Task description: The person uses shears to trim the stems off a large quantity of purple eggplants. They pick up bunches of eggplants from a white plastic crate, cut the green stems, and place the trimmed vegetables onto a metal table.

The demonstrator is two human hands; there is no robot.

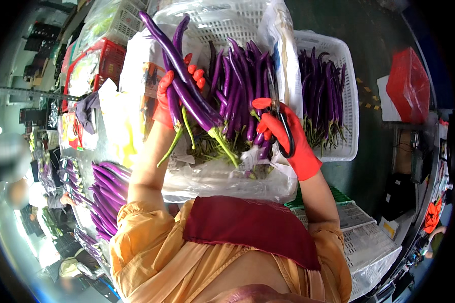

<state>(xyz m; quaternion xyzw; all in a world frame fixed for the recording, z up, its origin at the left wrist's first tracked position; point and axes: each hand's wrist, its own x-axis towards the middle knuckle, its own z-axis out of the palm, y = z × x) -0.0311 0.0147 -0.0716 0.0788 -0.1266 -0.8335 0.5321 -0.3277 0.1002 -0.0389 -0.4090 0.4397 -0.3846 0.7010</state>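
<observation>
My left hand, in a red rubber glove, grips several long purple eggplants with green stems hanging toward me. My right hand, gloved the same way, holds black-handled scissors, their blades pointing away from me. Both hands are over a white plastic crate lined with plastic and paper. Inside it lie many more eggplants, side by side, with cut green stems among them near my side. Part of the scissors is hidden by my right fingers.
To the right stands another white crate of eggplants. A pile of eggplants lies at my left. A red crate stands at far left, a red box at far right. Other people work at the left edge.
</observation>
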